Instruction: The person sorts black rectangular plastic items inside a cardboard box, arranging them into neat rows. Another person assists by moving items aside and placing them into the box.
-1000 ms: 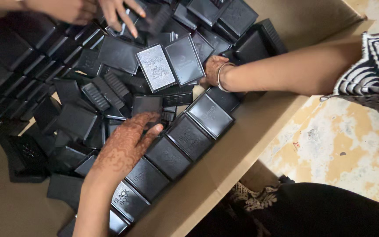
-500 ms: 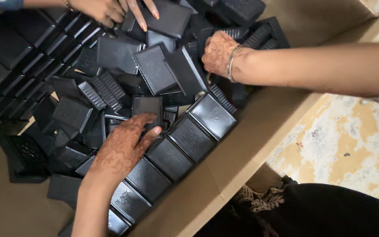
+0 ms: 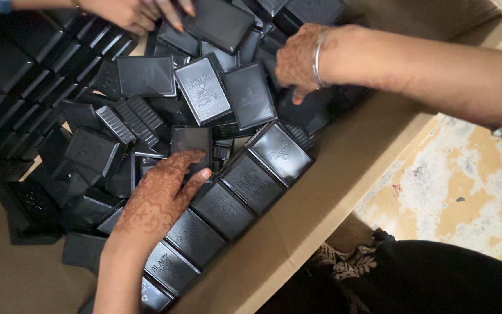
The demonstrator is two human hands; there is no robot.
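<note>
Since the earlier frame, our right hand [image 3: 298, 61] has slid from the box's upper middle toward its right wall, and now dips among the loose black boxes there; our left hand [image 3: 161, 197] has hardly shifted. We see the left hand lying palm down near the centre of the frame, its fingers [image 3: 196, 179] narrow and laid flat on a small black box [image 3: 192, 142] and on the near end of a row of black boxes [image 3: 228, 197] that runs along the cardboard wall from lower left toward the centre. Whether those fingers grip anything we cannot tell; they seem only to press. Our right hand, wearing a thin bangle [image 3: 319, 55], curls its fingers down behind a box in the upper middle, so we cannot tell whether it holds one. Another person's hand [image 3: 132, 11] at the upper left edge rests on a flat black box [image 3: 219, 23].

All of this sits in a large cardboard carton [image 3: 321, 192], whose brown wall crosses the frame diagonally from lower centre to upper right. Its bare floor shows at the lower left. A jumbled heap of black boxes [image 3: 94, 148] fills the carton's upper left. Outside, at the right, a worn floor [image 3: 466, 180] of mottled cream and yellow shows, with dark cloth [image 3: 425, 279] at the lower right.
</note>
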